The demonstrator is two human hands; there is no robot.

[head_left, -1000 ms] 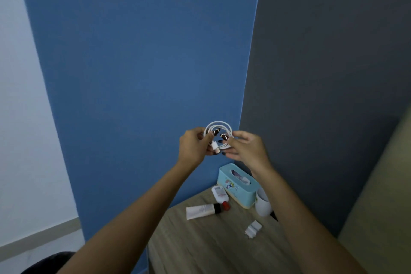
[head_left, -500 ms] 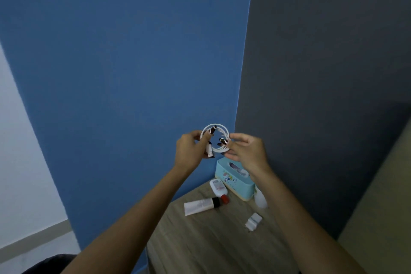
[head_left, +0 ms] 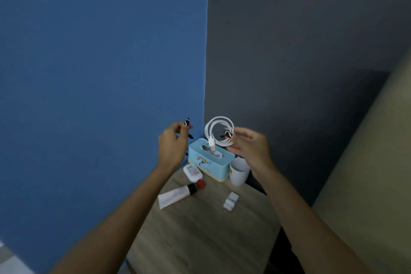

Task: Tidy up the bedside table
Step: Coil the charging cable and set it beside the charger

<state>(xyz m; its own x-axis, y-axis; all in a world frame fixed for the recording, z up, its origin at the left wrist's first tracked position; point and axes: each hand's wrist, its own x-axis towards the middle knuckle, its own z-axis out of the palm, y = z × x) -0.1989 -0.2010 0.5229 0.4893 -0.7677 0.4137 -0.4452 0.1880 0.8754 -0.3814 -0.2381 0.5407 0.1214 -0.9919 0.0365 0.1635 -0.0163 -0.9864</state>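
My right hand (head_left: 250, 147) pinches a coiled white charging cable (head_left: 216, 128) in the air above the light-blue tissue box (head_left: 201, 163); the cable's plug end hangs down toward the box opening. My left hand (head_left: 172, 147) hovers apart from the cable to the left, fingers loosely curled, holding nothing. On the wooden bedside table (head_left: 200, 229) lie a white tube with a black cap (head_left: 175, 194), a small white bottle with a red cap (head_left: 193, 173), a white cup (head_left: 239, 172) and a white charger plug (head_left: 231, 201).
The table stands in a corner between a blue wall (head_left: 100, 73) on the left and a dark grey wall (head_left: 300, 51) behind. A beige surface (head_left: 378, 173) rises at the right. Bare wood fills the table's near half.
My left hand has let go of the coiled cable and moved left. The right hand alone holds the coil now. The view has tilted down toward the table.
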